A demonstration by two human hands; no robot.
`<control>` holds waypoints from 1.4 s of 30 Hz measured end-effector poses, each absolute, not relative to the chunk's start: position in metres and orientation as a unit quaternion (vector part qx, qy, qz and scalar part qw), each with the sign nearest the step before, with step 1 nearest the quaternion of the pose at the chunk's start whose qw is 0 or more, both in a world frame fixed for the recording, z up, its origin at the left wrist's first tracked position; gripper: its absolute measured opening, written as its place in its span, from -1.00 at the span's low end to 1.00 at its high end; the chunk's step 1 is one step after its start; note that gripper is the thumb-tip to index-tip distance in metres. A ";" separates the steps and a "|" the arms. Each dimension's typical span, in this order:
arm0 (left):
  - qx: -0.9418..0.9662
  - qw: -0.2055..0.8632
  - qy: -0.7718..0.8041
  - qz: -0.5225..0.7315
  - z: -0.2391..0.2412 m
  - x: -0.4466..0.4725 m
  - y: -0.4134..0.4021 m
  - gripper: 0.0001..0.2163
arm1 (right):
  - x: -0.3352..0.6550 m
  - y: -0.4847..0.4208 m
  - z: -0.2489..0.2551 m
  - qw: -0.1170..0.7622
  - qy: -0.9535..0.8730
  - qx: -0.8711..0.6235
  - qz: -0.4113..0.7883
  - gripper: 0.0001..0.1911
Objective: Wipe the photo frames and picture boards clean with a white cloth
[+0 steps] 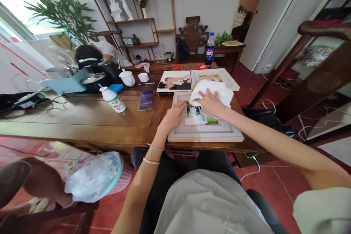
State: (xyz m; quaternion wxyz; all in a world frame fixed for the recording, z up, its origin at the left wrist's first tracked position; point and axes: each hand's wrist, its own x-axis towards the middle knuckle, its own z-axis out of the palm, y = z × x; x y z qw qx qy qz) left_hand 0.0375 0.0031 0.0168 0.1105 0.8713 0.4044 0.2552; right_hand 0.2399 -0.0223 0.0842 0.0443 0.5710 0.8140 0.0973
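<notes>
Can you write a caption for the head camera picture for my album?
The right hand holds a white cloth over a framed picture while the left hand rests at its edge.

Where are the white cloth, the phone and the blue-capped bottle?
White cloth (225, 94): head view, its right side.
Phone (146, 99): head view, its screen.
Blue-capped bottle (209, 52): head view, its label.

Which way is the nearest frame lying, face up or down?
Face up: the frame shows its image, partly covered by the white cloth.
</notes>
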 end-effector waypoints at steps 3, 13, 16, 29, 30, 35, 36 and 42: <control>0.870 0.125 0.395 0.266 0.018 0.037 0.003 -0.58 | 0.221 -0.033 0.090 0.056 0.820 0.564 0.079 -0.44; 0.865 0.119 0.414 0.258 0.013 0.040 0.012 -0.61 | 0.167 -0.125 0.104 0.037 0.906 0.420 0.038 -0.71; 0.868 0.113 0.407 0.261 0.015 0.039 0.010 -0.60 | 0.173 -0.130 0.098 0.043 0.895 0.442 0.049 -0.69; 0.871 0.101 0.403 0.263 0.015 0.038 0.006 -0.58 | 0.263 -0.129 0.123 0.127 0.820 0.557 0.026 -0.68; 0.871 0.101 0.403 0.263 0.015 0.038 0.006 -0.58 | 0.267 -0.121 0.117 0.107 0.823 0.556 0.037 -0.66; 0.872 0.107 0.401 0.260 0.017 0.037 0.005 -0.58 | 0.280 -0.061 0.087 0.017 0.828 0.551 0.103 -0.50; 0.872 0.108 0.401 0.258 0.016 0.037 0.005 -0.58 | 0.280 -0.049 0.083 0.012 0.829 0.550 0.106 -0.49; 0.871 0.116 0.397 0.266 0.018 0.036 0.004 -0.59 | 0.250 -0.026 0.080 -0.001 0.869 0.488 0.083 -0.49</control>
